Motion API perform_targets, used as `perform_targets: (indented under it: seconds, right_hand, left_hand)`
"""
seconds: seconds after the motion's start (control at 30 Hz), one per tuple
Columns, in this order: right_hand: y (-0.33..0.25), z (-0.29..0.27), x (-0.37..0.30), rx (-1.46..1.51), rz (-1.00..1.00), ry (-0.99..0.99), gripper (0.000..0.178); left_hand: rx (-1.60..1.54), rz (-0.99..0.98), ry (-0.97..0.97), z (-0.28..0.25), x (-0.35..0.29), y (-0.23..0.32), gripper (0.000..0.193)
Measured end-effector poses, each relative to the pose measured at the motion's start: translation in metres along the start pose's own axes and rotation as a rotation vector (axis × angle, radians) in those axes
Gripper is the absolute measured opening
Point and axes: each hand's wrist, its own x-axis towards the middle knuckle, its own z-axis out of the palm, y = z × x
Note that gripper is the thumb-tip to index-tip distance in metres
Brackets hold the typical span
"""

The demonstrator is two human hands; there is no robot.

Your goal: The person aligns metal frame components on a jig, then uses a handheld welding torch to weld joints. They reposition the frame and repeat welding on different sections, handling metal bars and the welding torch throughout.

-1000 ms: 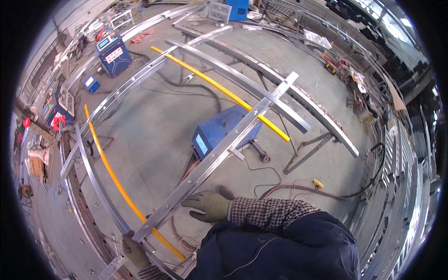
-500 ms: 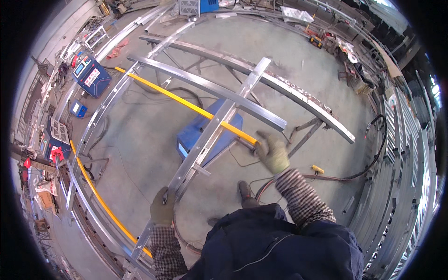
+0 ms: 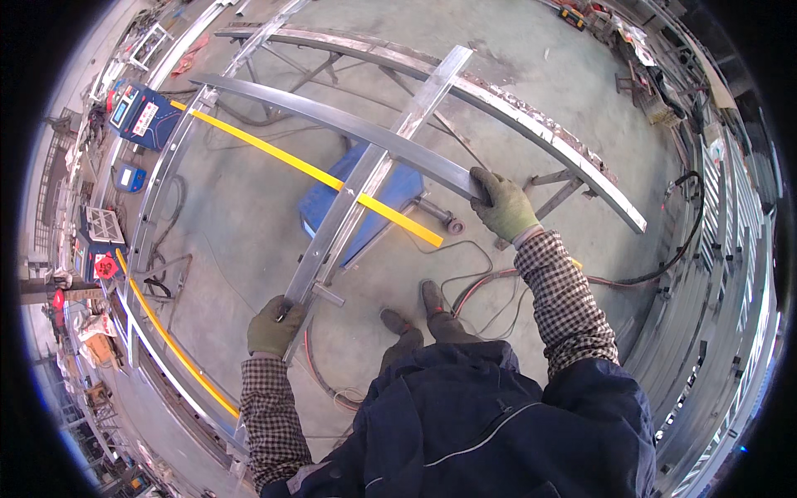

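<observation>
Grey bar (image 3: 332,117): lay across the long rail (image 3: 320,249), on the yellow strip's (image 3: 398,220) far side; I judged it stiff, fairly light, slick-faced
Right hand (image 3: 505,206): gripped the bar's right end
Left hand (image 3: 275,328): met the rail's near stretch; remotely, I could not tell its closure
Bar end: seemed my surest hold

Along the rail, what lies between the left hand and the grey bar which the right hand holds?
In the head view, a yellow strip crosses the rail there, and a short stub juts out nearer the left hand.
</observation>
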Motion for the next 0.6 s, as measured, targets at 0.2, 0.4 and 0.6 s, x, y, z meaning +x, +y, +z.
perform_targets:
  seconds: [0.2, 0.4, 0.6]
  right_hand:
    - [-0.007, -0.004, -0.003, -0.021, 0.033, 0.009, 0.057]
    - [-0.004, 0.005, -0.005, -0.077, 0.010, 0.074, 0.055]
    - [0.015, 0.020, -0.040, 0.351, 0.221, 0.121, 0.068]
  left_hand:
    - [-0.008, 0.019, -0.049, -0.007, 0.002, 0.006, 0.049]
    - [-0.233, 0.055, -0.029, 0.005, 0.003, -0.008, 0.051]
    - [-0.247, 0.101, 0.113, 0.030, 0.003, -0.030, 0.063]
